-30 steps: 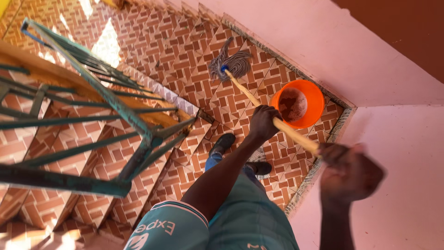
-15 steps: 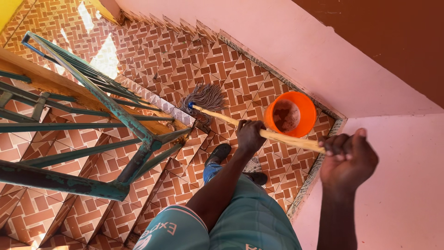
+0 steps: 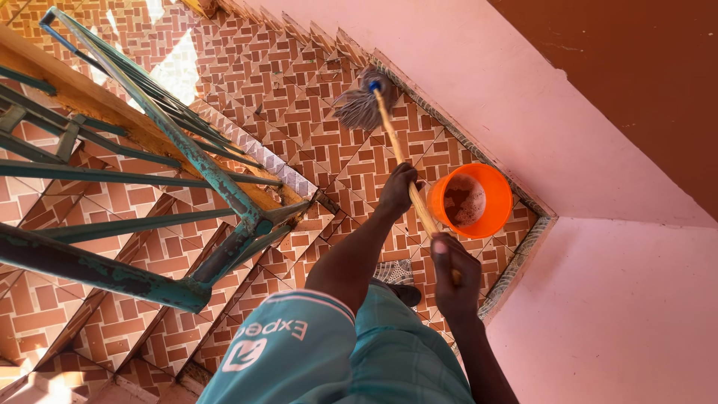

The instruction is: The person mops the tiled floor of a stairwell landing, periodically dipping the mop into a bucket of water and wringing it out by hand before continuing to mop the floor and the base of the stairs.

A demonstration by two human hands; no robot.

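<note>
Left hand wrapped mid mop handle; right hand gripping handle end. Mop head on tiled floor, beyond hands. Orange bucket beside handle.

Teal short-sleeved shirt, dark shoe

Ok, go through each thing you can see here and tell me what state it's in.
Mop: head down on the tiled landing by the wall, strands splayed.
Left hand: closed around the wooden handle, lower down.
Right hand: closed around the handle's upper end.
Orange bucket: upright, uncovered, dark residue inside.
Green railing: paint worn and chipped.
</note>
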